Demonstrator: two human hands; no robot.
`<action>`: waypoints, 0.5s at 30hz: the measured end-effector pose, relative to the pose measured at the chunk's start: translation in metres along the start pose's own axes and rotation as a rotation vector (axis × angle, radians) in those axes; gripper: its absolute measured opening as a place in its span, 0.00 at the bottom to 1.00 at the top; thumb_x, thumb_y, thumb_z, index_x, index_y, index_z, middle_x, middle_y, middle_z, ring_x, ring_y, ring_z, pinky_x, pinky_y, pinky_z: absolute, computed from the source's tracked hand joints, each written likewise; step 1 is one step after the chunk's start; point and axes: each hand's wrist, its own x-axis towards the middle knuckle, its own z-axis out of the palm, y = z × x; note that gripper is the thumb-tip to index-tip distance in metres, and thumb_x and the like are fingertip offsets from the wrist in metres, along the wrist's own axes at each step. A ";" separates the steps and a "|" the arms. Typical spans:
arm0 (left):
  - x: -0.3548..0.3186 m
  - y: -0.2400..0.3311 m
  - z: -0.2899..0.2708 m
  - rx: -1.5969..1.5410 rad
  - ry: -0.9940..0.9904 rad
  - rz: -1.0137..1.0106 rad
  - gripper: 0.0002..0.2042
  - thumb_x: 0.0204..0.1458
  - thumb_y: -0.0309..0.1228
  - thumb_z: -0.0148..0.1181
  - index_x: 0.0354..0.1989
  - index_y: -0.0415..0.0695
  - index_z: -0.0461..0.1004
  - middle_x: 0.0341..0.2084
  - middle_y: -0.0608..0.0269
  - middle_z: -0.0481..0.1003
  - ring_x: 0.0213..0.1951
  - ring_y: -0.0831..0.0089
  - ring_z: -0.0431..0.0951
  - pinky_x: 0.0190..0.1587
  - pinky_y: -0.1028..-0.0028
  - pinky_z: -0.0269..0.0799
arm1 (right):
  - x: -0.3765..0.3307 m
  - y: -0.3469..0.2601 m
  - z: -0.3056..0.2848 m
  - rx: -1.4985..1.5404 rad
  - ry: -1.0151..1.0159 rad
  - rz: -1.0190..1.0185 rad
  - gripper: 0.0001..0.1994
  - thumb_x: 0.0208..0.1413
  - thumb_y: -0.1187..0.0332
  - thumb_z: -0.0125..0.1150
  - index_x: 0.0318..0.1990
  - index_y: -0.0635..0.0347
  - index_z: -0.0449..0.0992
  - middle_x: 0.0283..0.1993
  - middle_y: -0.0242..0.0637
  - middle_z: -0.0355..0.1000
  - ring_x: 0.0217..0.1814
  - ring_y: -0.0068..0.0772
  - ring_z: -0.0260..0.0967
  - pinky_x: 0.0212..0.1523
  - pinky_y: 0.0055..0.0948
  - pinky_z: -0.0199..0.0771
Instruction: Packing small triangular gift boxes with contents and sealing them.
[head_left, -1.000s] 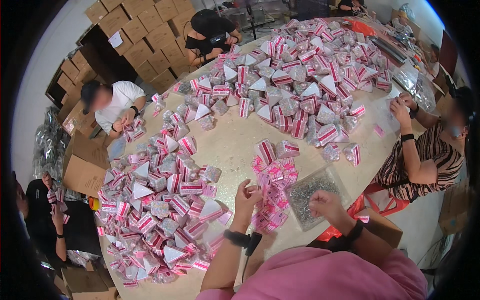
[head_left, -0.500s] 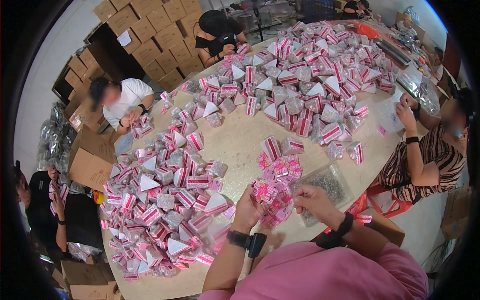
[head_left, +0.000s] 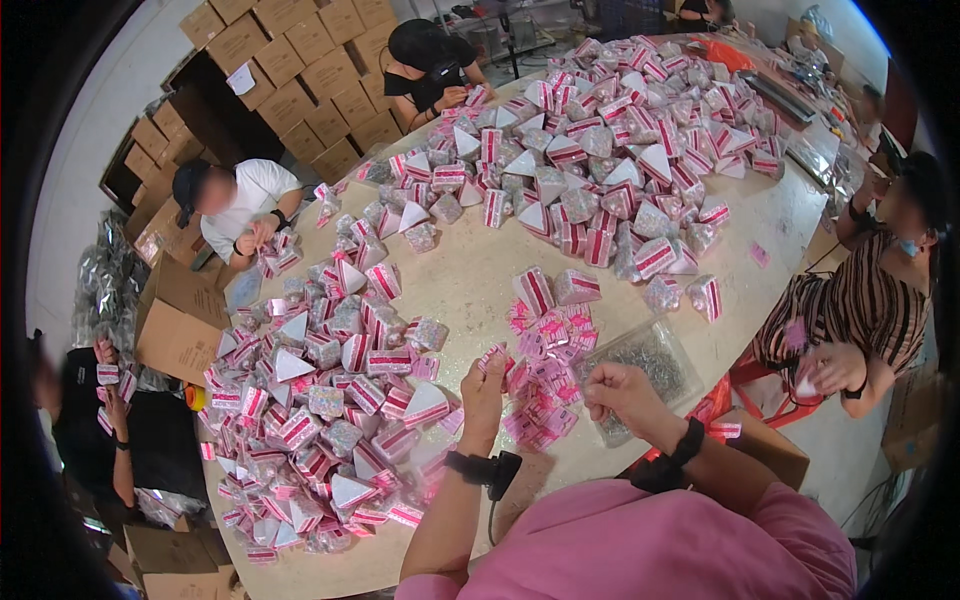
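Observation:
My left hand (head_left: pixel 484 388) is closed on pink printed cards (head_left: pixel 492 357), held up by thumb and fingers just left of a loose heap of similar cards (head_left: pixel 545 395) on the table. My right hand (head_left: pixel 620 393) is closed in a pinch over the near left side of a clear plastic tray (head_left: pixel 688 392) of small metal pieces. Anything between its fingertips is too small to make out. Two wedge-shaped, cake-slice-like packs (head_left: pixel 535 290) with pink stripes lie just beyond the cards.
A large heap of wedge packs (head_left: pixel 600 150) covers the far table (head_left: pixel 470 270); another pile (head_left: pixel 330 400) lies at left. Co-workers sit around, including a person in a striped top (head_left: pixel 850 310) at right. An open carton (head_left: pixel 180 320) stands beyond the left edge.
My left hand has drawn slightly left and turned, carrying the cards off the heap. My right hand stays near the tray. The person at right has lowered one hand from the table.

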 end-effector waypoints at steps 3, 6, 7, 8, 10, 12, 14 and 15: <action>-0.001 0.002 0.002 -0.096 -0.002 -0.032 0.19 0.60 0.43 0.47 0.39 0.38 0.75 0.22 0.72 0.70 0.24 0.83 0.66 0.28 0.81 0.63 | 0.002 0.001 0.001 0.034 -0.015 -0.006 0.04 0.53 0.72 0.57 0.31 0.64 0.70 0.26 0.34 0.70 0.25 0.21 0.68 0.27 0.20 0.69; -0.002 0.000 0.000 -0.117 -0.042 0.001 0.21 0.61 0.45 0.44 0.39 0.38 0.74 0.22 0.71 0.69 0.24 0.83 0.65 0.29 0.80 0.63 | 0.011 -0.001 0.003 -0.033 -0.010 -0.060 0.04 0.52 0.73 0.59 0.31 0.64 0.71 0.27 0.33 0.70 0.27 0.21 0.69 0.29 0.20 0.69; -0.004 0.005 0.003 -0.107 -0.046 0.020 0.21 0.61 0.45 0.44 0.39 0.38 0.74 0.22 0.71 0.70 0.24 0.84 0.64 0.29 0.80 0.63 | 0.019 0.001 0.002 -0.136 -0.001 -0.214 0.04 0.51 0.73 0.59 0.30 0.64 0.72 0.27 0.33 0.70 0.27 0.21 0.69 0.30 0.20 0.69; -0.007 0.011 0.006 -0.098 -0.049 0.039 0.21 0.62 0.45 0.43 0.39 0.38 0.74 0.22 0.71 0.70 0.24 0.84 0.64 0.29 0.80 0.63 | 0.031 0.008 0.002 -0.241 0.007 -0.367 0.04 0.51 0.73 0.59 0.30 0.64 0.72 0.27 0.33 0.70 0.28 0.21 0.68 0.31 0.20 0.69; -0.015 0.026 0.013 -0.138 -0.065 0.051 0.21 0.62 0.45 0.43 0.39 0.38 0.74 0.23 0.71 0.71 0.25 0.84 0.65 0.29 0.80 0.63 | 0.051 0.018 0.005 -0.312 -0.030 -0.484 0.03 0.50 0.74 0.60 0.29 0.64 0.72 0.27 0.32 0.71 0.29 0.20 0.68 0.32 0.21 0.69; -0.017 0.028 0.016 -0.137 -0.053 0.060 0.21 0.62 0.45 0.42 0.39 0.38 0.74 0.23 0.70 0.71 0.26 0.83 0.66 0.30 0.80 0.64 | 0.064 0.020 0.015 -0.245 -0.126 -0.413 0.03 0.49 0.75 0.60 0.28 0.64 0.73 0.28 0.31 0.71 0.29 0.19 0.68 0.32 0.21 0.69; -0.016 0.019 0.012 -0.093 -0.007 0.064 0.21 0.62 0.45 0.42 0.39 0.38 0.74 0.24 0.70 0.72 0.27 0.83 0.68 0.32 0.80 0.65 | 0.059 0.013 0.029 -0.149 -0.200 -0.153 0.03 0.48 0.75 0.59 0.27 0.65 0.73 0.27 0.31 0.71 0.29 0.19 0.67 0.31 0.20 0.67; -0.015 0.014 0.008 -0.133 0.009 0.052 0.20 0.62 0.43 0.41 0.42 0.37 0.72 0.27 0.68 0.72 0.29 0.82 0.69 0.34 0.79 0.66 | 0.054 0.009 0.035 -0.103 -0.242 -0.020 0.03 0.48 0.75 0.59 0.26 0.65 0.73 0.26 0.31 0.71 0.28 0.19 0.67 0.31 0.20 0.67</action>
